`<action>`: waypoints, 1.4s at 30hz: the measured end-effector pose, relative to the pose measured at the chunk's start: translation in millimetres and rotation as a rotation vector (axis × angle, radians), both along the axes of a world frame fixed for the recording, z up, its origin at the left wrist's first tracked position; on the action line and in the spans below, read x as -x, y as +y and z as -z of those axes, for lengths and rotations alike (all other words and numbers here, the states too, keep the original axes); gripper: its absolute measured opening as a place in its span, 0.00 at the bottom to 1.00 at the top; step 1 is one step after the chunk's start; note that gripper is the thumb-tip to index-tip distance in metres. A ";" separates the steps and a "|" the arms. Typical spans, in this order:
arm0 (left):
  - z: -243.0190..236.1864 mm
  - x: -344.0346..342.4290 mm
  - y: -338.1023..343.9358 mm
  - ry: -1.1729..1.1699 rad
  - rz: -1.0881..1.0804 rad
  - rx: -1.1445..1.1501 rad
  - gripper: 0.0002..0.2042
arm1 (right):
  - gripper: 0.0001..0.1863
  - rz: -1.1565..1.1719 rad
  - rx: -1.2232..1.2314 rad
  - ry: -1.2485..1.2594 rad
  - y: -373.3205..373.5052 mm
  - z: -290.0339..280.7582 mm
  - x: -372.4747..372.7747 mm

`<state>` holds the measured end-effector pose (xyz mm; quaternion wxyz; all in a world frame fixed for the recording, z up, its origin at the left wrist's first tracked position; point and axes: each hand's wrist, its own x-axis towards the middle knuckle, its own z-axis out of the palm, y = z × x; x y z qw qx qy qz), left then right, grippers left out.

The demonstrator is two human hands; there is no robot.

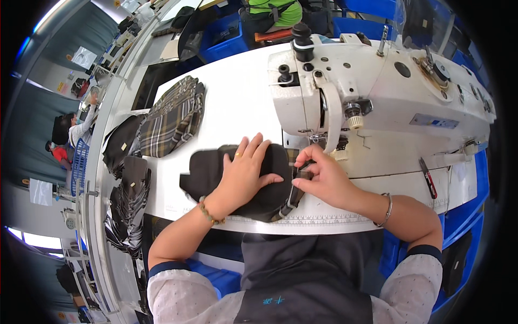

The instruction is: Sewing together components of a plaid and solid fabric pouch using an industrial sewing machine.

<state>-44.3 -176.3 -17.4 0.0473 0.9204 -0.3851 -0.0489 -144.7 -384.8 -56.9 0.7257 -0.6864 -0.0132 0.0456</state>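
A dark, rounded fabric piece lies on the white sewing table, with plaid cloth showing along its right edge. My left hand rests flat on it, fingers spread and thumb pointing right. At that right edge, my right hand pinches the plaid edge between thumb and fingers. Just beyond my right hand stands the white sewing machine, its needle area close to the fingertips. Part of the fabric's edge is hidden under my right fingers.
Folded plaid pieces lie at the table's left, beside a stack of dark pieces. Red-handled snips rest at the right. A ruler strip follows the near edge. Blue bins and a person in green are beyond.
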 end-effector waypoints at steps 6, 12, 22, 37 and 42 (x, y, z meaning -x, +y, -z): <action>-21.4 9.3 9.1 -0.117 0.062 -0.022 0.41 | 0.37 -0.067 0.093 -0.016 1.5 -6.3 4.9; -0.1 -8.7 35.8 0.207 -0.095 0.219 0.31 | 0.32 0.015 0.023 0.008 3.1 -5.5 1.2; 23.3 10.0 56.9 -0.014 -0.243 0.579 0.28 | 0.28 -0.097 0.060 0.064 4.0 -14.9 8.2; 8.5 6.4 72.5 0.423 -0.092 1.090 0.06 | 0.11 -0.131 0.298 -0.345 -0.5 1.9 -1.3; -21.9 4.1 62.5 0.365 0.005 1.093 0.06 | 0.16 -0.045 0.275 -0.282 -0.8 1.8 0.7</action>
